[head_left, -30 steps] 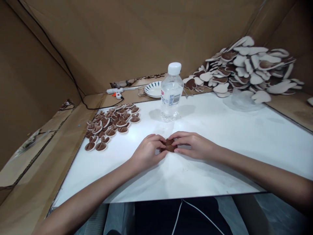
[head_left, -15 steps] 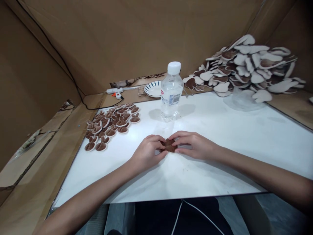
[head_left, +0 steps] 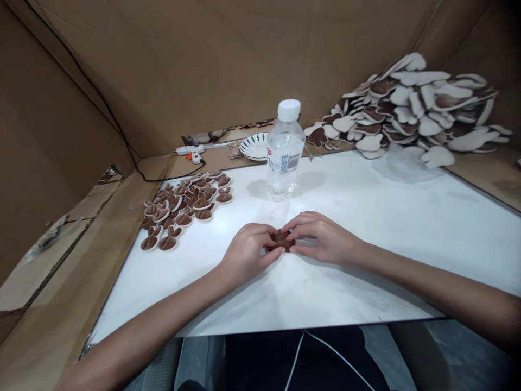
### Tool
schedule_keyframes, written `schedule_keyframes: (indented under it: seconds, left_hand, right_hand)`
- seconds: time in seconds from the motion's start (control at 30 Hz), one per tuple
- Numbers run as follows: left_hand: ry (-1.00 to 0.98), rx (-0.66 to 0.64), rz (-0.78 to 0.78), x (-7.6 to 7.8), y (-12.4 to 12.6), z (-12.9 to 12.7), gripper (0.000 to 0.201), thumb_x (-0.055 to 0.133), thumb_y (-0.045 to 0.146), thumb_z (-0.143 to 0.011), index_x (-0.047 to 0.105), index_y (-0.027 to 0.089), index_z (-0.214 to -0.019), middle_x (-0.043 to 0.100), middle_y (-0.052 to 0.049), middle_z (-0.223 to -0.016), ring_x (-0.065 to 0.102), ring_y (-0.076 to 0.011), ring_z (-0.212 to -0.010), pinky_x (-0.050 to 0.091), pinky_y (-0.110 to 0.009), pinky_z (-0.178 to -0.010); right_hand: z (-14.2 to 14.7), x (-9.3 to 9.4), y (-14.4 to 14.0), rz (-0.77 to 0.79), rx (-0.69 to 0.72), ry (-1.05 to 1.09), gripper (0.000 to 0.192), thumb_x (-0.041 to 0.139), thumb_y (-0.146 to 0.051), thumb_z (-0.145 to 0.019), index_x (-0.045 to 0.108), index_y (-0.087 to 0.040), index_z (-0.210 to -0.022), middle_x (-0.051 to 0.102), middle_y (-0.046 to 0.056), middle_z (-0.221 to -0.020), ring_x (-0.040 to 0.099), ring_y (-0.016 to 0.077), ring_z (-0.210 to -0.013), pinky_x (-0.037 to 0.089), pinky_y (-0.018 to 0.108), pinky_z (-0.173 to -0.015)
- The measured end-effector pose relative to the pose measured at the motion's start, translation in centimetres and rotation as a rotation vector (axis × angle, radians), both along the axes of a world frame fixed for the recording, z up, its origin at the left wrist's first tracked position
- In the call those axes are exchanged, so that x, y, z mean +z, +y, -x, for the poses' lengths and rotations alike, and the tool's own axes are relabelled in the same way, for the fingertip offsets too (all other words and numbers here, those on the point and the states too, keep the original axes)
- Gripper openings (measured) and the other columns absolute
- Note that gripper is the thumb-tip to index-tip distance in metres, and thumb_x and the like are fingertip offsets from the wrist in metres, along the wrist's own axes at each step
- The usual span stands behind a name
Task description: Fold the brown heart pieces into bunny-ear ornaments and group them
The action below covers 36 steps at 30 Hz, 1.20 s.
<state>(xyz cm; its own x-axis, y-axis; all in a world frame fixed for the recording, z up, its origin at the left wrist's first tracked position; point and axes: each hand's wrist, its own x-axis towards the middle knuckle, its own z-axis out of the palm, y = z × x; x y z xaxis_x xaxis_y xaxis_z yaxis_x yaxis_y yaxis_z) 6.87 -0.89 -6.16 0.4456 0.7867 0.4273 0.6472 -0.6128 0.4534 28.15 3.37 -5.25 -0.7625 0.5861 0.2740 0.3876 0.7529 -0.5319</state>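
One brown plush piece [head_left: 281,245] lies flat on the worktop [head_left: 345,293], on your side of the bottle [head_left: 285,155] and almost straight in front of it, between your two hands. Neither hand is nearer: your left hand [head_left: 249,248] meets its left end, your right hand [head_left: 325,239] its right. Each set of fingers is clamped on the edges, fingertips over the far part and thumb along the near rim. What shows seems to stretch from side to side, toward both palms, but your fingers cover so much that you cannot be sure of its long axis, or whether a second piece is tucked in.

Its top looks soft and short-napped, dark brown, with a faint crease.

Left of the bottle sits a cluster of brown rabbit-head shapes [head_left: 184,219] with pale rims; behind it, to the left, lie a glue gun [head_left: 191,150] and a striped plate [head_left: 252,146]. Right of the bottle and farther back rises a heap of white-backed pieces [head_left: 427,126].
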Motion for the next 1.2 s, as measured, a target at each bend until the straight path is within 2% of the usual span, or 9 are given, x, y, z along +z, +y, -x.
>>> schedule_keyframes:
  seconds: [0.3,0.5,0.77,1.03,1.2]
  left_hand:
    - [0.017,-0.028,-0.073,-0.2,-0.1,0.0,0.012,0.065,0.026,-0.080,0.069,0.017,-0.072,0.071,-0.006,-0.095,0.067,-0.0195,-0.086,0.053,-0.034,-0.079]
    - [-0.007,-0.026,-0.025,-0.2,0.3,-0.1,0.013,0.069,0.023,-0.076,0.067,0.017,-0.065,0.071,-0.006,-0.091,0.067,-0.0178,-0.079,0.053,-0.031,-0.072]
    - [-0.037,-0.028,0.034,-0.3,0.6,0.0,0.012,0.071,0.020,-0.072,0.066,0.016,-0.063,0.070,-0.005,-0.086,0.066,-0.0159,-0.075,0.053,-0.027,-0.066]
    - [-0.011,-0.063,-0.053,-0.5,0.7,0.0,0.013,0.068,0.022,-0.075,0.064,0.015,-0.064,0.069,-0.007,-0.083,0.065,-0.0170,-0.075,0.054,-0.029,-0.067]
    - [-0.013,-0.075,-0.050,-0.4,0.7,0.0,0.012,0.066,0.022,-0.077,0.064,0.015,-0.067,0.069,-0.006,-0.084,0.064,-0.0171,-0.076,0.053,-0.029,-0.069]
  right_hand:
    - [-0.1,-0.2,0.3,-0.044,0.034,0.030,0.012,0.063,-0.029,-0.083,0.073,-0.023,-0.088,0.069,0.006,-0.103,0.061,0.0219,-0.095,0.043,0.041,-0.087]
    - [-0.3,-0.4,0.6,-0.076,0.051,-0.001,0.011,0.063,-0.028,-0.083,0.072,-0.022,-0.089,0.069,0.006,-0.104,0.060,0.0214,-0.095,0.043,0.041,-0.087]
    - [-0.2,0.3,0.4,-0.148,0.074,-0.068,0.011,0.061,-0.026,-0.085,0.069,-0.020,-0.087,0.070,0.005,-0.102,0.060,0.0201,-0.090,0.042,0.039,-0.084]
    - [0.0,0.7,0.0,-0.198,0.050,-0.102,0.012,0.059,-0.023,-0.084,0.070,-0.017,-0.086,0.071,0.007,-0.096,0.060,0.0213,-0.087,0.042,0.039,-0.083]
    - [-0.1,0.5,0.1,-0.186,0.050,-0.081,0.011,0.059,-0.021,-0.084,0.070,-0.018,-0.086,0.070,0.006,-0.094,0.060,0.0198,-0.085,0.042,0.038,-0.083]
